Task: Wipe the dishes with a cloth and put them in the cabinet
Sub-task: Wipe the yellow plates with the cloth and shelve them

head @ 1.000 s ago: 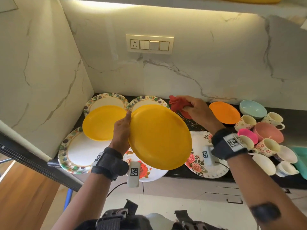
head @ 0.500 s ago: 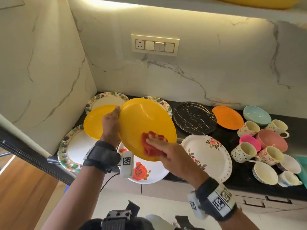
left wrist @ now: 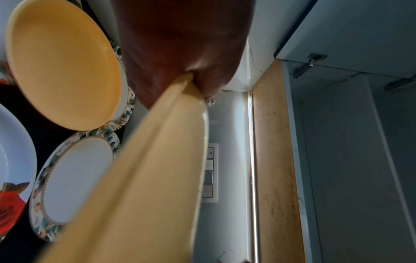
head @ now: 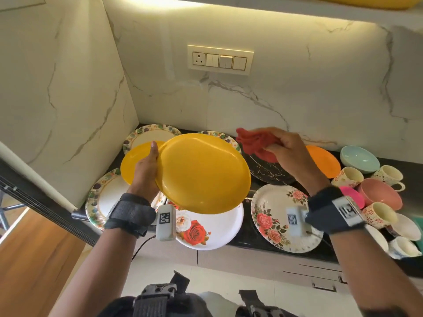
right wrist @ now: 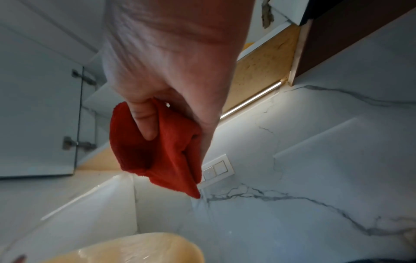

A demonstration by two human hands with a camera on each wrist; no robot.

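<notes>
My left hand [head: 146, 170] grips a large yellow plate [head: 203, 172] by its left rim and holds it tilted above the counter; the left wrist view shows that plate [left wrist: 144, 178] edge-on, running from the hand [left wrist: 180, 53]. My right hand [head: 288, 152] holds a bunched red cloth [head: 256, 145] up to the right of the plate, clear of it. In the right wrist view the fingers [right wrist: 146, 122] curl round the cloth [right wrist: 157, 151], and the plate's rim [right wrist: 139, 249] shows at the bottom.
A second yellow plate [head: 130, 165] lies on leaf-rimmed plates [head: 146, 136] at the left. A rose plate [head: 206, 227], a floral plate [head: 274, 216], a black marbled plate [head: 267, 170], an orange plate [head: 325, 161], a bowl [head: 359, 159] and several cups [head: 377, 216] crowd the dark counter.
My right hand has lifted the red cloth off the yellow plate's face and swung it up to the right. The left hand still holds the plate, tilted a little flatter.
</notes>
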